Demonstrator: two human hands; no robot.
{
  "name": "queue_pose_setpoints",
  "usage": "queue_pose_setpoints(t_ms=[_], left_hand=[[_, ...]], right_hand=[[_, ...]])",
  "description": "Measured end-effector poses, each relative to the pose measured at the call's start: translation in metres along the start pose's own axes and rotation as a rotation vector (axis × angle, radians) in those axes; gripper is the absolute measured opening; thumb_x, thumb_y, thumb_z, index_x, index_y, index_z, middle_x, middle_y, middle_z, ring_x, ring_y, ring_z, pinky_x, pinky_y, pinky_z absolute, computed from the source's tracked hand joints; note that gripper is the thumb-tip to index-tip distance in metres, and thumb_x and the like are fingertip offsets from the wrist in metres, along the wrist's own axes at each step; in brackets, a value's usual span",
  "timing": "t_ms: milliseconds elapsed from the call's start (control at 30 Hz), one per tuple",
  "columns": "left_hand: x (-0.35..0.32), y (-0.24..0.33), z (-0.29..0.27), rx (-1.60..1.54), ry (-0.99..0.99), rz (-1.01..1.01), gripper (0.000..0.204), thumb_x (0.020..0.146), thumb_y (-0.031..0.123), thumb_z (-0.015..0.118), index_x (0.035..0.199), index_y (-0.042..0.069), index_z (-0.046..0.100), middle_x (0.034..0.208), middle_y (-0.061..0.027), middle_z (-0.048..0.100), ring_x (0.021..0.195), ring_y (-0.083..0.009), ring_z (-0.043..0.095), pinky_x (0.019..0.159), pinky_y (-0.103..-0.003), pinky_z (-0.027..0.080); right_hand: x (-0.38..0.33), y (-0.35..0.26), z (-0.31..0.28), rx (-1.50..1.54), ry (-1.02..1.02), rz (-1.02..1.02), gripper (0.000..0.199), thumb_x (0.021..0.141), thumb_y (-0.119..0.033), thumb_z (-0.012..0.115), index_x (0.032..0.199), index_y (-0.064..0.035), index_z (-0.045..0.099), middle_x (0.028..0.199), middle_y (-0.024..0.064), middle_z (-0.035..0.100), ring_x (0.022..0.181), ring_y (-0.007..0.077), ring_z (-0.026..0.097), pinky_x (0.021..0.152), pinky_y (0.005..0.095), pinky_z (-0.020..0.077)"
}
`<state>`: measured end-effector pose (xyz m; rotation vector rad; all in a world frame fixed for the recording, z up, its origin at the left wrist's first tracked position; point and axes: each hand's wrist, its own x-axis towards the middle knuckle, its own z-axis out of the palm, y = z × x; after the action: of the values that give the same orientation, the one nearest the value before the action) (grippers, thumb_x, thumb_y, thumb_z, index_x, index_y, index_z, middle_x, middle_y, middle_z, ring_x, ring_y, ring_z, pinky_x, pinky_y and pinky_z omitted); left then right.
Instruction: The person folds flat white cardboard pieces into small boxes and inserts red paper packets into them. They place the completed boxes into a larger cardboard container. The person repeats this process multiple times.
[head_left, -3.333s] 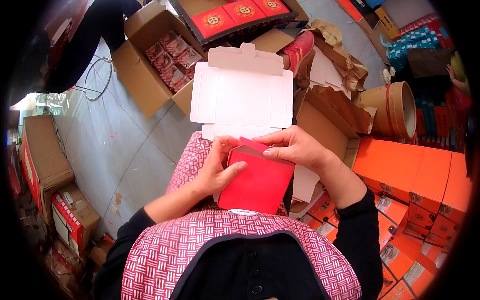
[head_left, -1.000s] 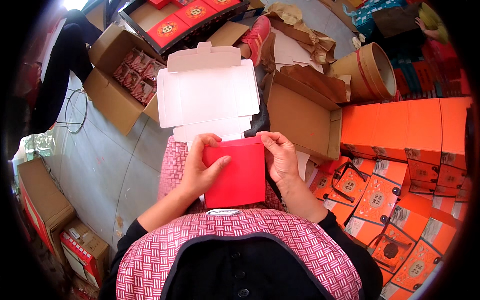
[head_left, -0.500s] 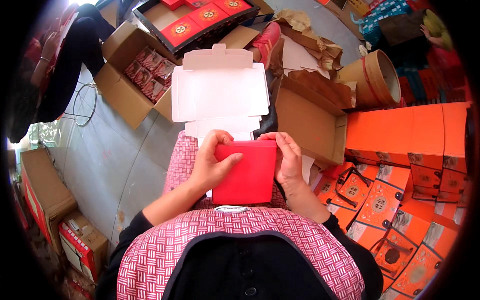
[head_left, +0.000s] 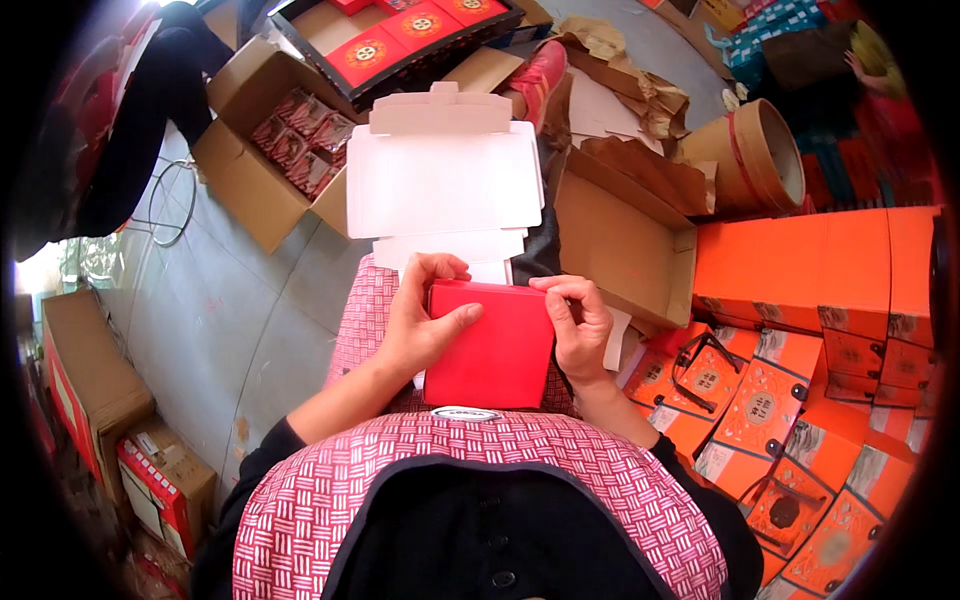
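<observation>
A flat red cardboard box (head_left: 488, 350) rests over my lap, its plain face up. Around its left side is my left hand (head_left: 420, 318), thumb lying on the red face and fingers curled at the far edge. At the far right corner my right hand (head_left: 578, 325) pinches the edge between bent fingers and thumb. Just beyond the box lies an unfolded white box blank (head_left: 445, 180) with its flaps spread, partly hidden by my left fingers at its near end.
To the far left stands an open carton (head_left: 250, 210) of small wrapped packets. An opened brown carton (head_left: 625, 245) lies right of my lap, beside a round tub (head_left: 745, 160). Orange gift boxes (head_left: 755, 405) crowd the right side. Cartons (head_left: 95, 370) stand at the left.
My right hand has shifted slightly right along the box's far edge and curled its fingers more. The red box has tilted a little; my left hand keeps its hold.
</observation>
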<state>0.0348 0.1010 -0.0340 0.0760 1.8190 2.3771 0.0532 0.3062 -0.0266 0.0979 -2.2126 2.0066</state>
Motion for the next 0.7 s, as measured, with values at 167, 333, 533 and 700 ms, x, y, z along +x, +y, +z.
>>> queue_pose_setpoints(t_ms=[167, 333, 533, 700], left_hand=[[0.001, 0.007, -0.003, 0.002, -0.111, -0.184, 0.039, 0.076, 0.017, 0.078, 0.101, 0.004, 0.051, 0.108, -0.0075, 0.053, 0.103, -0.0165, 0.050, 0.093, -0.031, 0.041], [0.000, 0.001, -0.004, 0.233, -0.153, -0.042, 0.037, 0.079, 0.021, 0.076, 0.101, 0.005, 0.051, 0.111, -0.0081, 0.053, 0.104, -0.0160, 0.050, 0.091, -0.031, 0.042], [-0.001, -0.004, -0.005, -0.027, -0.123, -0.270, 0.029, 0.083, 0.020, 0.072, 0.099, 0.003, 0.055, 0.093, -0.0038, 0.059, 0.090, -0.0109, 0.055, 0.079, -0.027, 0.047], [0.002, -0.013, -0.009, -0.148, -0.050, -0.375, 0.023, 0.084, 0.019, 0.070, 0.096, 0.003, 0.059, 0.088, -0.0056, 0.062, 0.078, -0.0116, 0.059, 0.069, -0.027, 0.050]], right_hand=[[-0.005, -0.012, 0.019, 0.101, -0.019, 0.184, 0.014, 0.098, -0.010, 0.043, 0.098, -0.0026, 0.055, 0.105, 0.0090, 0.063, 0.095, 0.0119, 0.056, 0.085, 0.0254, 0.0438], [-0.003, -0.011, 0.019, 0.003, -0.097, 0.139, 0.016, 0.099, -0.012, 0.043, 0.099, -0.0018, 0.056, 0.102, 0.0075, 0.062, 0.094, 0.0127, 0.055, 0.085, 0.0262, 0.0431], [-0.008, -0.009, 0.020, -0.040, -0.074, 0.139, 0.018, 0.099, -0.012, 0.043, 0.099, -0.0014, 0.057, 0.099, 0.0071, 0.061, 0.095, 0.0135, 0.055, 0.085, 0.0258, 0.0425], [0.012, -0.005, -0.006, 0.268, -0.184, 0.262, 0.018, 0.095, -0.011, 0.047, 0.107, -0.0024, 0.057, 0.118, 0.0119, 0.056, 0.110, 0.0185, 0.053, 0.095, 0.0317, 0.0419]])
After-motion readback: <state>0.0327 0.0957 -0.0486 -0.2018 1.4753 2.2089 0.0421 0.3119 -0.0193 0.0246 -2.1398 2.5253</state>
